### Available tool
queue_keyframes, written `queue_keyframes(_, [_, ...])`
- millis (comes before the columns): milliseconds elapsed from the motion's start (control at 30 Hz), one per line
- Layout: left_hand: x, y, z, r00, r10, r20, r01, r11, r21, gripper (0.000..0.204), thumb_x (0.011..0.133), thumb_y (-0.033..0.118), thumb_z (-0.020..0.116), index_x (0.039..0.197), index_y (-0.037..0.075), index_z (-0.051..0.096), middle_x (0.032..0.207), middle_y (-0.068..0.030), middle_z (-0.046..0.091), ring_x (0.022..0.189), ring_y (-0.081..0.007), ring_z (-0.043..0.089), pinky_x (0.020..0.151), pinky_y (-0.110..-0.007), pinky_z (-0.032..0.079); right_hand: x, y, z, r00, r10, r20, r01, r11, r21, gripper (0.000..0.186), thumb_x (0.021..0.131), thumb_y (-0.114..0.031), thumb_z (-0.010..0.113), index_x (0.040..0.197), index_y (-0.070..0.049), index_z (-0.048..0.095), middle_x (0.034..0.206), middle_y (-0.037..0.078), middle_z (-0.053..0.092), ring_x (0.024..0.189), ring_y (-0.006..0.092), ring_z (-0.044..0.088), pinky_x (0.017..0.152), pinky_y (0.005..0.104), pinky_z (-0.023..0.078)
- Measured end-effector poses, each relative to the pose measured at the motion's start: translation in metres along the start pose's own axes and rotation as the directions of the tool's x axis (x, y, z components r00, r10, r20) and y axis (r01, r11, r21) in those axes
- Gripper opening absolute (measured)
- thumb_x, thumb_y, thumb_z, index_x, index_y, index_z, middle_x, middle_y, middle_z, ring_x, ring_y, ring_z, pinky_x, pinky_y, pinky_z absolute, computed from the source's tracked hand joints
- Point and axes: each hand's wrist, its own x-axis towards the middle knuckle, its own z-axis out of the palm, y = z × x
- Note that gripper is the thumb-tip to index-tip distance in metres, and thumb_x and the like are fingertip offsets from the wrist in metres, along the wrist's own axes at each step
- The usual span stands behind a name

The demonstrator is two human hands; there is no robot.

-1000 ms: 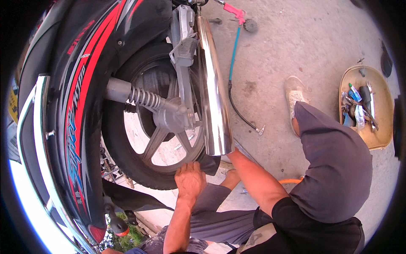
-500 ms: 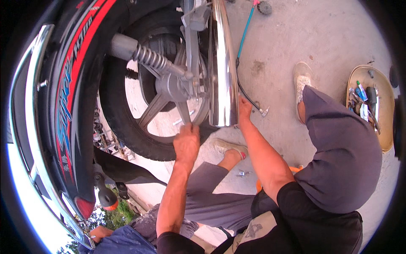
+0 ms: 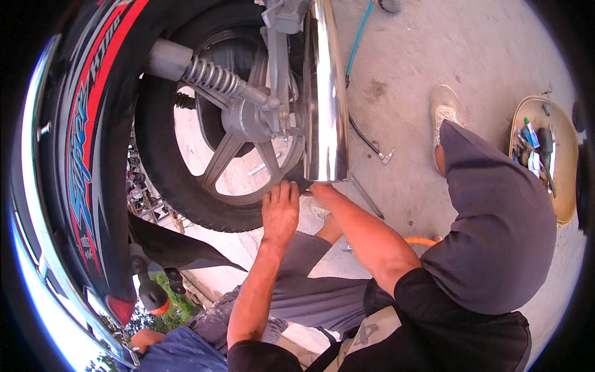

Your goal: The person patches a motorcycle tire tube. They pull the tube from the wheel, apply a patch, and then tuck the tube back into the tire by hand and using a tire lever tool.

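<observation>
The rear wheel (image 3: 214, 167) of a motorcycle, with silver spokes and a black tyre (image 3: 164, 180), stands at centre-left. My left hand (image 3: 281, 208) has its fingers curled together over the lower right edge of the rim and tyre. My right hand (image 3: 320, 191) reaches in below the end of the chrome exhaust pipe (image 3: 325, 105), close to the tyre. Its fingers are hidden by the pipe, so what they touch does not show. A thin metal bar (image 3: 367, 197) shows on the floor side, beside my right forearm.
A teal air hose (image 3: 359, 37) with a black end and metal tip (image 3: 385, 157) lies on the concrete floor. At the right, a tan tray (image 3: 567, 186) holds several tools. An orange hose (image 3: 421, 240) is by my knee. Another person's hand (image 3: 147, 339) is at the lower left.
My right hand has moved left from the pipe's right side to under its end, uncovering the metal bar. My left hand stays at the rim. The whole view has shifted slightly.
</observation>
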Motion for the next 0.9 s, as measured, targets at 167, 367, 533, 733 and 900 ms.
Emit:
queue_keyframes(167, [0.014,-0.002,0.017,0.988,-0.066,0.14,0.068,0.998,-0.005,0.019,0.08,0.01,0.059,0.096,0.003,0.067,0.095,-0.0096,0.058,0.093,-0.0253,0.059,0.072,-0.036,0.052,-0.015,0.004,-0.021,0.957,-0.126,0.26,0.205,0.93,-0.306,0.019,0.094,-0.006,0.056,0.112,-0.003,0.059,0.11,0.011,0.065,0.095,0.0239,0.067,0.077,0.0387,0.061])
queue_keyframes(367, [0.037,-0.004,0.022,0.887,-0.261,0.381,0.35,0.919,-0.185,0.016,0.083,0.005,0.058,0.081,-0.001,0.073,0.084,-0.0228,0.07,0.081,-0.039,0.07,0.073,-0.046,0.057,-0.014,-0.024,-0.008,0.945,0.315,0.086,-0.326,0.894,0.308,0.024,0.099,-0.024,0.058,0.118,-0.01,0.055,0.112,0.008,0.064,0.096,0.0252,0.067,0.076,0.0447,0.061])
queue_keyframes(533, [0.047,-0.017,0.014,0.697,-0.223,0.681,0.462,0.866,-0.19,0.031,0.088,0.025,0.059,0.093,-0.002,0.074,0.097,-0.0269,0.069,0.096,-0.0375,0.069,0.083,-0.045,0.055,-0.027,-0.04,-0.003,0.926,0.372,0.07,-0.375,0.876,0.303,0.03,0.099,-0.028,0.057,0.123,-0.011,0.054,0.119,0.01,0.062,0.101,0.0281,0.066,0.076,0.0485,0.06])
queue_keyframes(733, [0.067,0.004,-0.008,0.464,-0.171,0.869,0.333,0.943,0.008,0.056,0.09,0.034,0.052,0.128,-0.008,0.057,0.129,-0.0298,0.059,0.119,-0.0362,0.061,0.101,-0.042,0.046,-0.021,0.002,-0.026,0.995,0.067,0.073,-0.078,0.985,0.156,0.039,0.097,-0.025,0.059,0.131,-0.008,0.048,0.121,0.012,0.062,0.101,0.0308,0.066,0.079,0.0514,0.059])
queue_keyframes(900, [0.042,0.012,0.017,0.556,-0.248,0.794,0.379,0.925,0.023,0.051,0.086,0.02,0.055,0.127,-0.009,0.052,0.12,-0.0247,0.064,0.117,-0.0335,0.061,0.099,-0.042,0.046,-0.008,-0.054,-0.073,0.915,0.401,0.055,-0.387,0.826,0.411,0.061,0.094,-0.013,0.054,0.15,-0.009,0.031,0.122,0.013,0.063,0.103,0.0315,0.064,0.089,0.0476,0.053])
